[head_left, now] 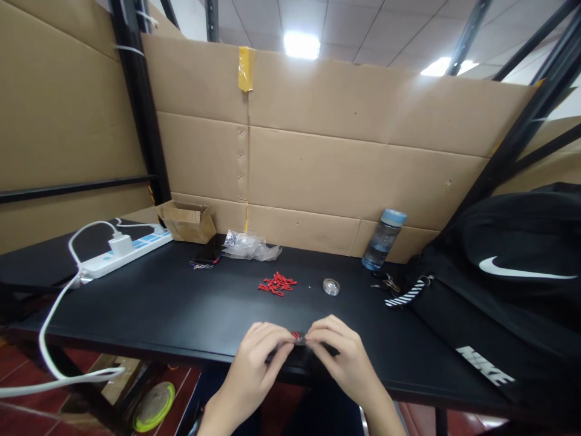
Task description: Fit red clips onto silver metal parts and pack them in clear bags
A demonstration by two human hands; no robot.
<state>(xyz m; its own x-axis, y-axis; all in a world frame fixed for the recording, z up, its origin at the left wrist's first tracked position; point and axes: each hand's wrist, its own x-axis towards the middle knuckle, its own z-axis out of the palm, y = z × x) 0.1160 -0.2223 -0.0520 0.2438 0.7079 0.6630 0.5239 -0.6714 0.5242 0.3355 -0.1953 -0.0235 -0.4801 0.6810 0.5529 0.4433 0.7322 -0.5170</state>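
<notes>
Both hands are meeting at the near edge of the black tabletop (181, 303). The left hand (254, 360) and the right hand (345, 357) are pinching, fingertip to fingertip, a small red piece (296, 335) joined to a dark part beside it; the dark part is too small to identify with confidence. Neither hand is resting open; both are closing on that one item.

Farther back, well apart from the hands, a loose heap of small red plastic pieces (276, 283) is lying mid-table, with a small round silvery metal object (331, 286) to its right.

Risk: the held piece is sitting right over the table edge, so a slipping fingertip would likely be sending it to the floor. The heap is lying unconfined, and a sweeping sleeve could be scattering it.
</notes>
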